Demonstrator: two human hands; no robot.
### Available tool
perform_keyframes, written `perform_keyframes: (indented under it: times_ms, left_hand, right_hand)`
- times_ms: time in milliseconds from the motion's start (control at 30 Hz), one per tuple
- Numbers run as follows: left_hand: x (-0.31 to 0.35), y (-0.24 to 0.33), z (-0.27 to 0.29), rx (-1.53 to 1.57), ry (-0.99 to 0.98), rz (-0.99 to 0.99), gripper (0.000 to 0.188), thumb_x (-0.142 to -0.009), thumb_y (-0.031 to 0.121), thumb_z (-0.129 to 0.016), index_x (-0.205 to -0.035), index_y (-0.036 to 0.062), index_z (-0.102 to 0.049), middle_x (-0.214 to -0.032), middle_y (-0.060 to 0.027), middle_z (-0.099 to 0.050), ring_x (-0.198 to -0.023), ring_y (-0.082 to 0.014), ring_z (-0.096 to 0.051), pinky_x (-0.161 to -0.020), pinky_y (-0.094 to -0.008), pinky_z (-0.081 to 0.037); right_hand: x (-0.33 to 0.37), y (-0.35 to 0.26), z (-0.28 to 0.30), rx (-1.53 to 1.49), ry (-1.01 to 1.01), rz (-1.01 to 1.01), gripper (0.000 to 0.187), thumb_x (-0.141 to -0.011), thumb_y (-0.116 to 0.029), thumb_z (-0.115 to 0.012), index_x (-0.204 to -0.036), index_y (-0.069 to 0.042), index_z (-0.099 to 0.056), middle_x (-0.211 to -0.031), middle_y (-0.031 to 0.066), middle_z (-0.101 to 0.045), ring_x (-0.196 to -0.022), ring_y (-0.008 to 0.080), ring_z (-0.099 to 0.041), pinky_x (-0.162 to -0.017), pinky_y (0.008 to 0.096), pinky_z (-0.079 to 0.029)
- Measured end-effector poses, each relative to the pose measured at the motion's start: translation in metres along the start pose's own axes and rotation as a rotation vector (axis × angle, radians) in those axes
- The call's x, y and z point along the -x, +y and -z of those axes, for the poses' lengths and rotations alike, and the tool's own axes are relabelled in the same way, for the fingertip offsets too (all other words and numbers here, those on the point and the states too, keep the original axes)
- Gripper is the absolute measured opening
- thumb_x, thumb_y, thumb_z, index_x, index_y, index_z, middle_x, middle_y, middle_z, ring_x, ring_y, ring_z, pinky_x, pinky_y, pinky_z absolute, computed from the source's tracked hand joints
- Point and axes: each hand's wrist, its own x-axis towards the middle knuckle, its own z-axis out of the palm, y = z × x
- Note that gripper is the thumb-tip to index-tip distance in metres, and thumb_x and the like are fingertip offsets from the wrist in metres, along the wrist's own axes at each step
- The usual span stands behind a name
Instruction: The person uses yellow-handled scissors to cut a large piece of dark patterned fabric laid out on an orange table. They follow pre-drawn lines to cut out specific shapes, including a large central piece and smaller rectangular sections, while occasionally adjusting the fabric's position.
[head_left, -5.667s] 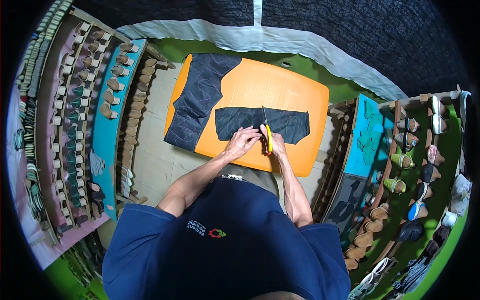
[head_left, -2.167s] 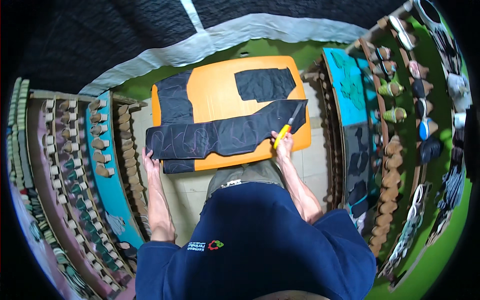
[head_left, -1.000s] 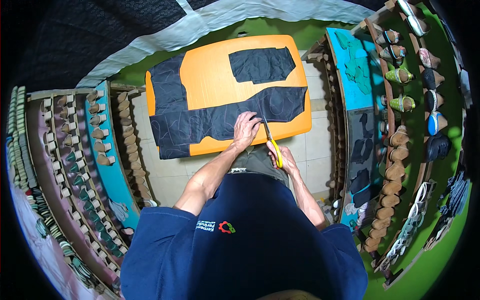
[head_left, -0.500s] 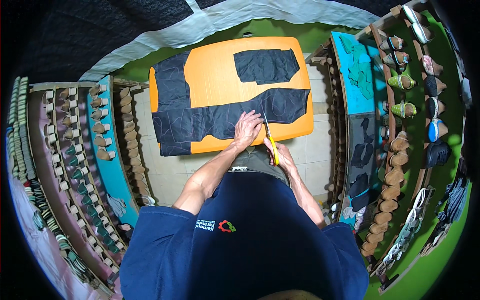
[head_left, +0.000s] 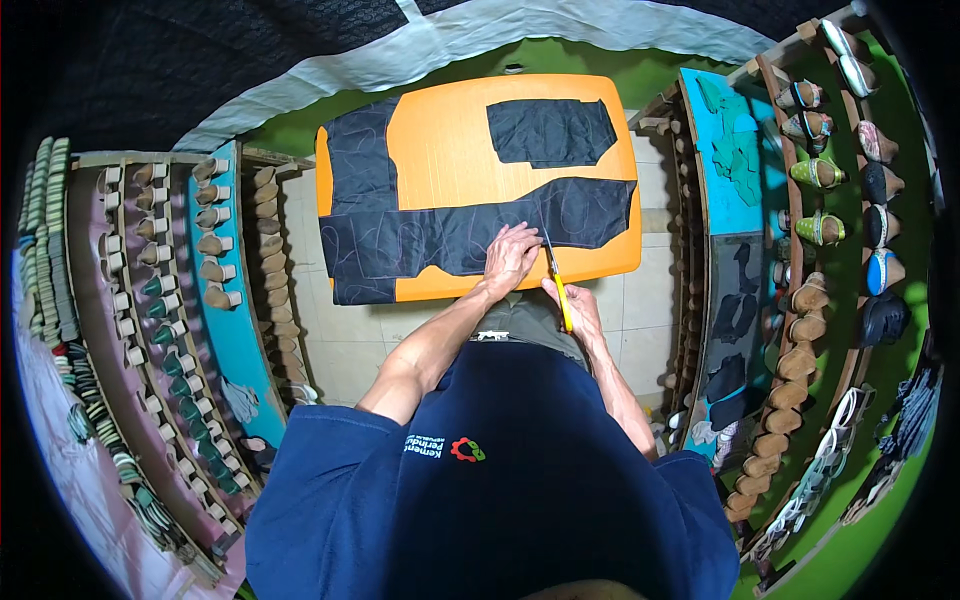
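Note:
Black cloth with drawn curved outlines lies in an L shape along the left and near sides of an orange table. My left hand rests on its near strip, fingers stretched out flat. Just right of those fingers, my right hand grips yellow-handled scissors at the table's near edge. The blades point away from me and reach into the strip; whether they are fully closed I cannot tell. A separate black cloth piece lies on the far right of the table.
Racks of wooden shoe lasts stand to the left. More lasts and finished shoes line the right side. Beside the table on the right, a blue board holds green cut pieces.
The whole view has shifted slightly, so the table sits further right in it. Both hands stay at nearly the same place on the cloth; the scissors' handles look closer together.

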Motion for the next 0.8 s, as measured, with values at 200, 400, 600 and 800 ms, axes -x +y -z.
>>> perform_keyframes:
  times_ms: [200, 400, 600, 800]
  left_hand:
    - [0.001, 0.004, 0.005, 0.003, -0.025, 0.004, 0.019, -0.090, 0.016, -0.071, -0.105, 0.0067, -0.078, -0.122, -0.0127, -0.073, -0.127, -0.0313, -0.062, -0.113, -0.0514, -0.042]
    - [0.003, 0.008, 0.008, 0.014, -0.022, 0.009, 0.019, -0.089, 0.014, -0.070, -0.105, 0.0059, -0.077, -0.123, -0.0137, -0.072, -0.127, -0.0318, -0.062, -0.111, -0.0500, -0.045]
    - [0.003, 0.010, 0.009, 0.037, 0.029, 0.000, 0.019, -0.089, 0.013, -0.070, -0.104, 0.0038, -0.077, -0.117, -0.0158, -0.074, -0.122, -0.0329, -0.065, -0.108, -0.0464, -0.048]
    - [0.003, 0.013, 0.012, 0.066, 0.010, 0.012, 0.019, -0.088, 0.010, -0.068, -0.104, 0.0032, -0.076, -0.121, -0.0162, -0.072, -0.124, -0.0332, -0.064, -0.108, -0.0459, -0.048]
  right_hand:
    - [-0.011, -0.005, 0.001, -0.031, -0.092, -0.039, 0.065, -0.080, -0.070, -0.076, -0.061, -0.013, -0.051, -0.054, -0.0026, -0.048, -0.045, 0.0088, -0.051, -0.043, 0.0266, -0.043]
    - [-0.030, -0.006, -0.004, -0.044, -0.117, -0.045, 0.066, -0.080, -0.072, -0.074, -0.065, -0.012, -0.052, -0.054, -0.0025, -0.048, -0.044, 0.0097, -0.049, -0.044, 0.0270, -0.044]
    - [-0.030, -0.006, 0.002, 0.069, -0.063, 0.045, 0.063, -0.083, -0.070, -0.073, -0.067, -0.012, -0.055, -0.054, -0.0027, -0.050, -0.041, 0.0086, -0.047, -0.039, 0.0265, -0.039]
    - [-0.048, -0.014, 0.002, 0.022, -0.153, 0.008, 0.069, -0.078, -0.075, -0.073, -0.066, -0.010, -0.055, -0.054, -0.0008, -0.051, -0.045, 0.0112, -0.054, -0.043, 0.0275, -0.047]
